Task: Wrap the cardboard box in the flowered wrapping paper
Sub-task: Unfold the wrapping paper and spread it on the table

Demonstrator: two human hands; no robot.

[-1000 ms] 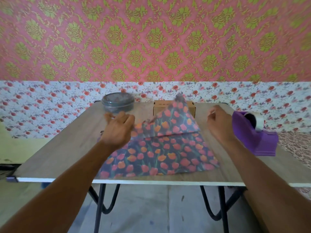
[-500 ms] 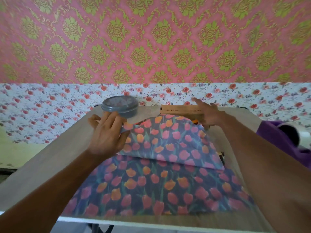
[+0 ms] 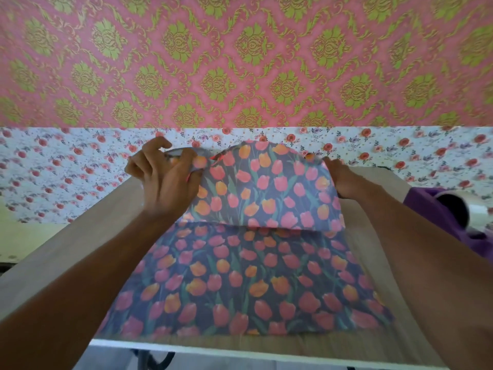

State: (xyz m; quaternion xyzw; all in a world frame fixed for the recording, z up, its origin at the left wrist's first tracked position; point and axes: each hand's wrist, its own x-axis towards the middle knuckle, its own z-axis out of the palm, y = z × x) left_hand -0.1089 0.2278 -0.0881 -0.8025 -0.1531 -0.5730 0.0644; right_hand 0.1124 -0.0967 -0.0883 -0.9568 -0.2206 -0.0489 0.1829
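Paper (image 3: 250, 276): dark sheet printed with pink and orange tulips. The near half lies flat on the bench (image 3: 80, 236) and reaches close to its front edge. The far half is lifted and arches back toward the viewer.
Left hand (image 3: 165, 182): at the raised flap's upper left corner; thumb and fingers (image 3: 156, 146) are curled and pinch the paper.
Right hand (image 3: 344, 180): at the flap's right edge; fingers are closed round it, with the tips hidden behind the sheet.
Tape dispenser (image 3: 421, 201): purple, on the bench at right, apart from the paper.
Wall (image 3: 240, 62): pink and green damask above, white flowered band below.
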